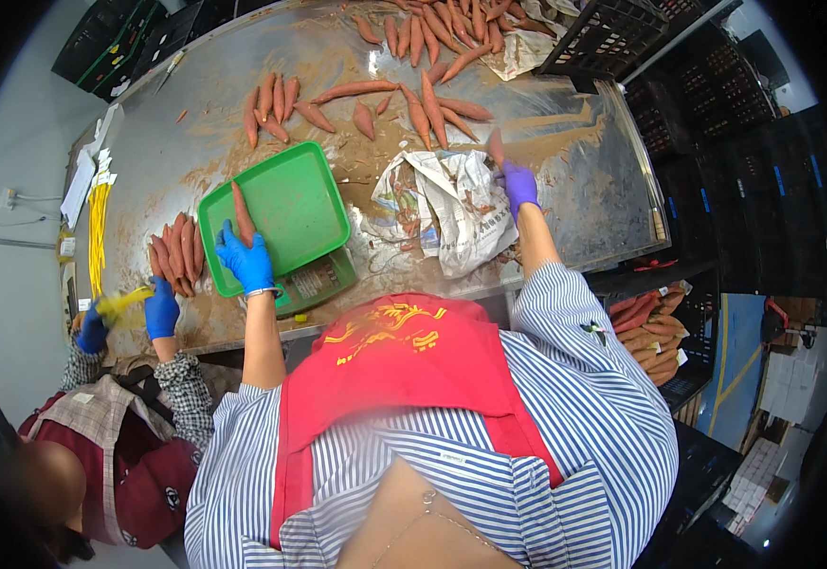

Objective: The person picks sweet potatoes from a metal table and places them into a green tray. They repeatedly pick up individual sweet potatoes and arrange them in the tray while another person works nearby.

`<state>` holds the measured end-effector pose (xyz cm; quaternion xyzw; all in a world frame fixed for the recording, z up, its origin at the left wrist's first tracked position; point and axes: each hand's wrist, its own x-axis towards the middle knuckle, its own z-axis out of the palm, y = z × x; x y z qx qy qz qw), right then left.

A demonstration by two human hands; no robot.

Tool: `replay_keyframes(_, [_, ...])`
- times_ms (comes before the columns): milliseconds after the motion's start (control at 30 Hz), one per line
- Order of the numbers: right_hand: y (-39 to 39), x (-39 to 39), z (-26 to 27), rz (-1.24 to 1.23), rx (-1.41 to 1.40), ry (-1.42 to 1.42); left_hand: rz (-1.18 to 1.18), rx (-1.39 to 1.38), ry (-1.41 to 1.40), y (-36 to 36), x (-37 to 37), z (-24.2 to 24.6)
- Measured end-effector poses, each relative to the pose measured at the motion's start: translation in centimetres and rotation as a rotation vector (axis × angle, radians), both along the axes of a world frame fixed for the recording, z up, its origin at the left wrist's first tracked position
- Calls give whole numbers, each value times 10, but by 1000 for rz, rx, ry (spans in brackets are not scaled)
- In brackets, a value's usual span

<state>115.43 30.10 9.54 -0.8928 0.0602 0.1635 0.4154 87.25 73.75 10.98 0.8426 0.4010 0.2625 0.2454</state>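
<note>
My left hand [244, 259], in a blue glove, grips the lower end of a long sweet potato [241, 210] over a green plastic tray [292, 206]. The tray rests on a weighing scale [321, 281], whose body shows below its near edge. My right hand [518, 183], in a purple glove, holds a smaller sweet potato [496, 146] by its near end, just right of a crumpled sheet of printed paper [456, 213]. Peel-like scraps and soil lie on that paper. Beyond the tray, several loose sweet potatoes [427, 110] are spread across the metal table [193, 149].
At left, a co-worker's gloved hands [161, 309] hold yellow tape-like material beside a sweet potato pile [177, 252]. Yellow strips [99, 227] lie along the left edge. A larger heap [449, 25] sits at the far side near a black crate [602, 39]. Another crate [697, 334] stands right.
</note>
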Motion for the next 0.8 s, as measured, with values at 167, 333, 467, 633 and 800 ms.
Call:
replay_keyframes(167, [29,-58,45,-44,781,78,-145,-182,-336,-20,20,32])
replay_keyframes(333, [88,-116,78,214,839,81,-541,-983,-389,-77,54,62])
replay_keyframes(467, [128,-156,81,433,782,178,-675,-1308,-528,-129,68,65])
replay_keyframes(633, [143,-170,80,505,687,72,-446,-1216,-610,-102,61,53])
replay_keyframes(800, [102,-117,75,226,610,-43,-161,-523,-483,2,17,33])
